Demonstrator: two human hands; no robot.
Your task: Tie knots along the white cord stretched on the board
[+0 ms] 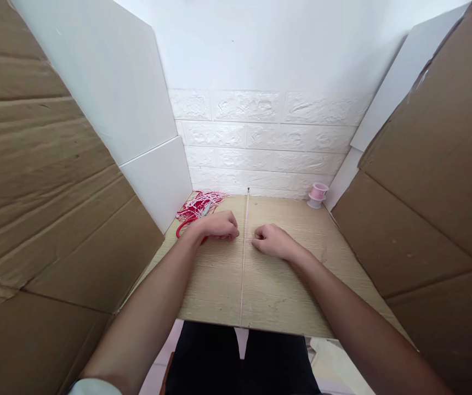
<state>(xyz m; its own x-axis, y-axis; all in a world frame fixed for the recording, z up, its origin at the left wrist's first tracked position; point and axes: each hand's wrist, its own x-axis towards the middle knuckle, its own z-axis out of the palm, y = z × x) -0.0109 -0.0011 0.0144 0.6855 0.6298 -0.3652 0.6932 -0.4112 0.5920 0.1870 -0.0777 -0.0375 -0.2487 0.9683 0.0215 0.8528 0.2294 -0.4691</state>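
Observation:
A thin pale cord [242, 285] runs straight from a small nail [248, 189] at the back to the table's front edge. Its far part looks thicker, as if knotted or braided. On the left side of it, close by, my left hand [221, 224] is closed, fingertips pinched together. Mirroring it on the right, my right hand [273, 240] is also closed in a pinch. A fine strand seems to cross the cord between both hands, at the end of the thicker part; the fingers hide its ends.
Behind my left hand lies a tangle of red and white cords [198, 206] with red-handled scissors [182, 226]. Pink and white spools [318, 195] stand at the back right. Cardboard walls [67, 219] flank the wooden table [289, 302], and a white brick-patterned wall [260, 137] closes the back.

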